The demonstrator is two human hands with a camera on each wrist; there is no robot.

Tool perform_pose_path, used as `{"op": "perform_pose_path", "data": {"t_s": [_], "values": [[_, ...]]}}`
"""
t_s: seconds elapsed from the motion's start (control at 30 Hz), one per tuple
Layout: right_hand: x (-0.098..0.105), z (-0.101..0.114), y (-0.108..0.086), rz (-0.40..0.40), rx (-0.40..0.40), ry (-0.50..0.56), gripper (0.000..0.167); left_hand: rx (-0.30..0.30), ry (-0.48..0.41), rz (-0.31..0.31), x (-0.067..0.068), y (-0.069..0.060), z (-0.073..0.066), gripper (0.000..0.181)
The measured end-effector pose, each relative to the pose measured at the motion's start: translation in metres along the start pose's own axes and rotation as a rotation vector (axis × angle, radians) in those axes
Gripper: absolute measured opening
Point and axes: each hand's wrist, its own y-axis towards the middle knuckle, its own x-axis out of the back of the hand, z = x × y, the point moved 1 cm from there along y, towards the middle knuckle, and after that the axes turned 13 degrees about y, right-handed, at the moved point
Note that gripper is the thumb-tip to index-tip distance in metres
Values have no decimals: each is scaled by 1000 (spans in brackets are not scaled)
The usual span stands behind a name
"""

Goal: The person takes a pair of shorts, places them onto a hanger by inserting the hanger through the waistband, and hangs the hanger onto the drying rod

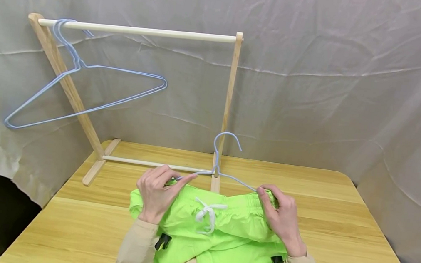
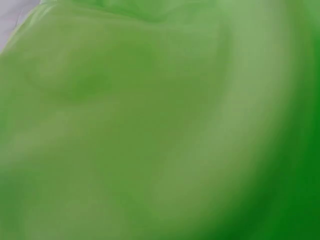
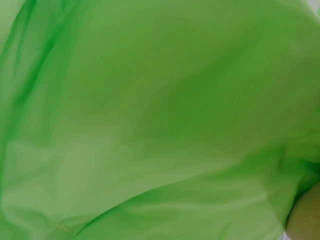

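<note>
Bright green shorts [image 1: 232, 221] with a white drawstring bow [image 1: 207, 217] hang in front of me, their waistband up. A blue wire hanger [image 1: 236, 179] sits at the waistband, its hook upright and its lower part hidden in the cloth. My left hand [image 1: 158, 191] pinches the hanger's left arm and the waistband there. At the other side, my right hand [image 1: 282, 215] pinches the waistband close to the hanger's right arm. Green cloth fills both wrist views, blurred in the left one; a bit of skin [image 3: 305, 217] shows at the right wrist view's edge.
A wooden rack [image 1: 230, 87] with a white top rail [image 1: 140, 31] stands at the back left of the table [image 1: 337, 226]. Several blue hangers [image 1: 103, 109] hang at the rail's left end. Grey cloth [image 1: 311, 94] drapes behind the table.
</note>
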Motion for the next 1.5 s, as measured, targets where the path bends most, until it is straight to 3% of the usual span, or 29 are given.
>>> {"op": "perform_pose_path", "data": {"t_s": [0.4, 0.6, 0.73, 0.83, 1.27, 1.5], "values": [[1, -1, -1, 17, 2, 33, 13, -29, -21, -39, 0, 0, 0, 57], [4, -1, 2, 1, 118, 123, 19, -29, -96, 65, 0, 0, -1, 58], [5, -3, 4, -44, 198, 135, 5, -27, -80, 142, 1, 0, -1, 59], [5, -4, 4, -64, 215, 132, 7, -39, -74, 158, 2, 1, -1, 58], [2, -4, 1, -52, 158, 112, 7, -56, -89, 110, 7, 2, 2, 54], [2, 0, 1, -25, 61, 100, 8, -54, -89, 87, 7, 4, 2, 53]]}}
